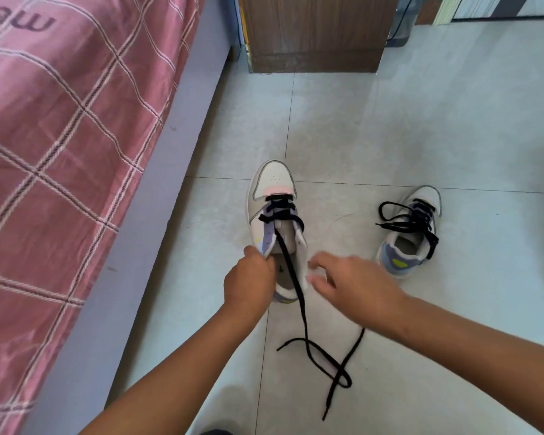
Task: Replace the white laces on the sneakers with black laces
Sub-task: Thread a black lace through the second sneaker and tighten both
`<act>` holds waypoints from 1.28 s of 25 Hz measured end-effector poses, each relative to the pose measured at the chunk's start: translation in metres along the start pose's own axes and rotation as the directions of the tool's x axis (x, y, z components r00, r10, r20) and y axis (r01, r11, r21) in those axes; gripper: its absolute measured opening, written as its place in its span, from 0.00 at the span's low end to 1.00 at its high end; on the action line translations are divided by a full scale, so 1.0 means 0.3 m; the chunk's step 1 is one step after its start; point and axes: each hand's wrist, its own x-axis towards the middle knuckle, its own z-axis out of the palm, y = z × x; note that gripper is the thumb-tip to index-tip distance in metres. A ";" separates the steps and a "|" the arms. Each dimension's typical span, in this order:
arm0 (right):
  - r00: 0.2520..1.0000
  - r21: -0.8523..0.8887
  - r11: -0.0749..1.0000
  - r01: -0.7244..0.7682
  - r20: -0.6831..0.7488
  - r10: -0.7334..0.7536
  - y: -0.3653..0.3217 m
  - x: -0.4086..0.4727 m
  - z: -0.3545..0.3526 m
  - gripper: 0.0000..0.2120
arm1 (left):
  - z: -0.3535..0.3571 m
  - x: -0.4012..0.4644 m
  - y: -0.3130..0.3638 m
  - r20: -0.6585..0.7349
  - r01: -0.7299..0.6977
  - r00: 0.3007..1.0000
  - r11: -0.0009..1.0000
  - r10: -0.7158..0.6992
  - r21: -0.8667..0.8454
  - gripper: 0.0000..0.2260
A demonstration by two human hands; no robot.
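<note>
Black lace (291, 271) trails free; left hand (248, 281) grips sneaker (274, 196) collar, right hand (355, 284) loose-fingered.

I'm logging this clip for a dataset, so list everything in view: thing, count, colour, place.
sneakers: 2, white and grey-blue, on floor; one centre, one right
black laces: 2, one partly threaded in centre sneaker, trailing on floor; one in right sneaker
bed: 1, pink checked cover, left
wooden cabinet: 1, brown, top centre
tiled floor: pale grey
left hand: grips centre sneaker's collar
right hand: fingers spread, beside sneaker
</note>
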 end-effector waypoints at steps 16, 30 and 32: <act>0.973 -0.276 0.958 0.083 -0.184 -0.137 -0.065 0.061 0.004 0.09 | -0.050 -0.094 0.054 0.034 -0.096 0.995 0.994 0.094 0.057 0.10; 0.791 0.019 0.979 0.205 -0.593 -0.153 0.059 0.021 -0.140 0.15 | -0.098 -0.179 0.067 -0.029 -0.204 0.976 0.953 0.216 0.223 0.09; 0.792 -0.073 0.975 0.212 -0.571 -0.215 0.061 0.035 -0.125 0.16 | -0.097 -0.188 0.075 -0.031 -0.212 0.974 0.945 0.226 0.247 0.10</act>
